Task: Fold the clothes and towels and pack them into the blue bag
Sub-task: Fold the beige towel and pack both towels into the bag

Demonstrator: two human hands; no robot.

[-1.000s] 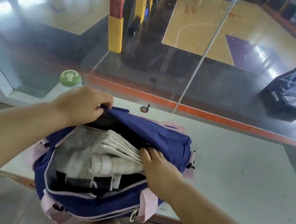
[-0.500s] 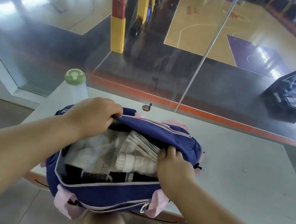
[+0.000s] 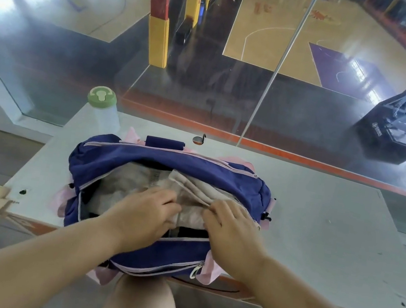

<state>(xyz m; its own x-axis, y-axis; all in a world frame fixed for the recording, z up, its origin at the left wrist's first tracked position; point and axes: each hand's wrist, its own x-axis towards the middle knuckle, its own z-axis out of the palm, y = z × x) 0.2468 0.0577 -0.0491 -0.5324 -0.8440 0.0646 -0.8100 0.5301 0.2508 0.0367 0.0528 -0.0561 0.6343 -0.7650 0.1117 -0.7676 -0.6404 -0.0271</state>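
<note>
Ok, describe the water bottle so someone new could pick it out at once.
Start at the grey table by the glass wall, then find the blue bag that sits open near its front edge. The bottle stands upright at the table's far left corner, just behind the bag's left end. It is the only translucent thing there, capped by a round pale-green lid.

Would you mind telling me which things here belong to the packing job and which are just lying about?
Part of the job:
- blue bag, open on the table
- folded pale towels inside it
- left hand and right hand, both pressing on the towels

Just lying about:
- water bottle with green lid, behind the bag
- small round metal fitting
</note>
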